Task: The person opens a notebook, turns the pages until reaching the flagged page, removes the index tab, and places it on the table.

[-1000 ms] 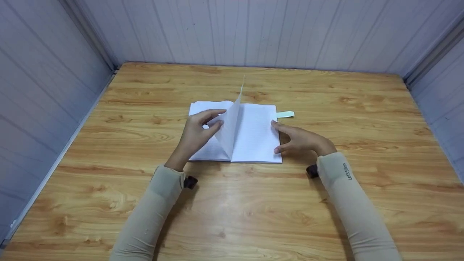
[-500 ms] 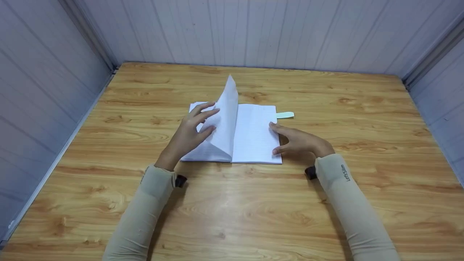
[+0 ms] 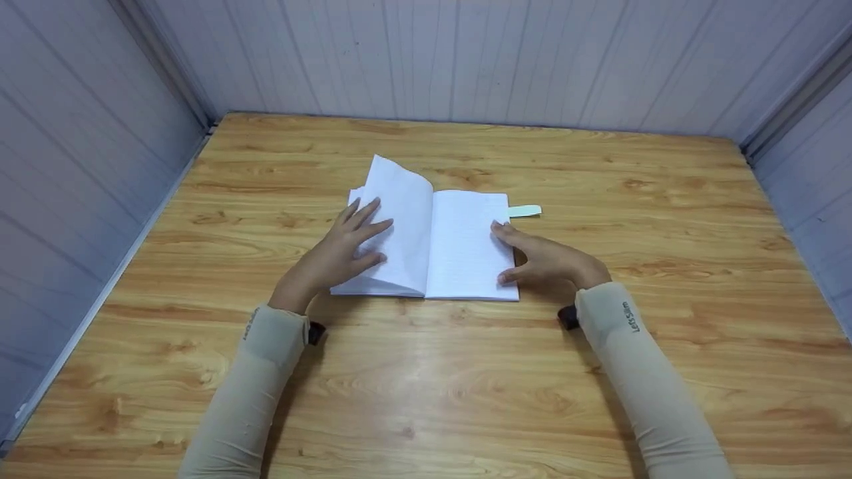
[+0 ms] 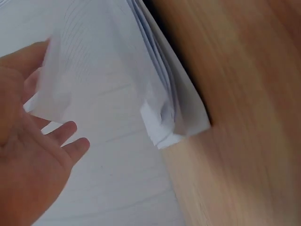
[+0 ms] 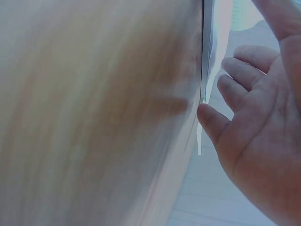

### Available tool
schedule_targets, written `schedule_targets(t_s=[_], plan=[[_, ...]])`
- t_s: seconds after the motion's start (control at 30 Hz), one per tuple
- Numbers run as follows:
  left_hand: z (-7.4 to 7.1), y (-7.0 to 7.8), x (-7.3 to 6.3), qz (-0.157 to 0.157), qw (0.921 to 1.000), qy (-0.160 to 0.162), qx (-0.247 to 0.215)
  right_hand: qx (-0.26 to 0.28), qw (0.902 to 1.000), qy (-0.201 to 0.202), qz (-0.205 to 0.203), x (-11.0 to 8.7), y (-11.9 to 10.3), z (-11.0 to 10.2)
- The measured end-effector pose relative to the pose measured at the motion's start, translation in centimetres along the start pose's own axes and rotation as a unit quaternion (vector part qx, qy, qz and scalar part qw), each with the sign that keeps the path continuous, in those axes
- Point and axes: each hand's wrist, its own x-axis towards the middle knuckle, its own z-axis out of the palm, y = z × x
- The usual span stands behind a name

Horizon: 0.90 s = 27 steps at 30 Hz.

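An open notebook (image 3: 466, 246) with white lined pages lies flat on the wooden table. One loose page (image 3: 399, 213) leans over the left half, its far corner raised and jutting past the top edge. My left hand (image 3: 333, 253) lies over this page with fingers spread; in the left wrist view, the page (image 4: 89, 70) partly hides the fingers of that hand (image 4: 28, 155). At the notebook's right edge, my right hand (image 3: 552, 259) touches the right-hand page with its fingertips and thumb. The right wrist view shows this hand (image 5: 263, 113) with relaxed fingers beside the page edge.
A pale green strip (image 3: 524, 211) sticks out from the notebook's right side near the top. The wooden table (image 3: 426, 386) extends around the notebook, with white panel walls (image 3: 466, 60) behind it and at both sides.
The raised page has swung from nearly upright down to the left. My left hand has moved left and toward me, its fingers spreading. My right hand has barely moved.
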Motion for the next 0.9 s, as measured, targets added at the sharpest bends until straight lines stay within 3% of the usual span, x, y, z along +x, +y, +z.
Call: schedule_targets(t_s=[0.23, 0.47, 0.9], plan=[[0.0, -0.7, -0.1, -0.051, 0.9946, -0.089, 0.016, -0.007, 0.9999, -0.012, -0.009, 0.1, -0.2, 0.0], [0.1, -1.4, -0.5, -0.090, 0.9817, -0.168, 0.005, -0.010, 0.9995, -0.031, -0.005, 0.1, -0.1, 0.1], [0.1, -2.2, 0.0, -0.101, 0.9703, -0.220, 0.005, -0.015, 0.9987, -0.048, 0.012, 0.1, 0.0, -0.1]])
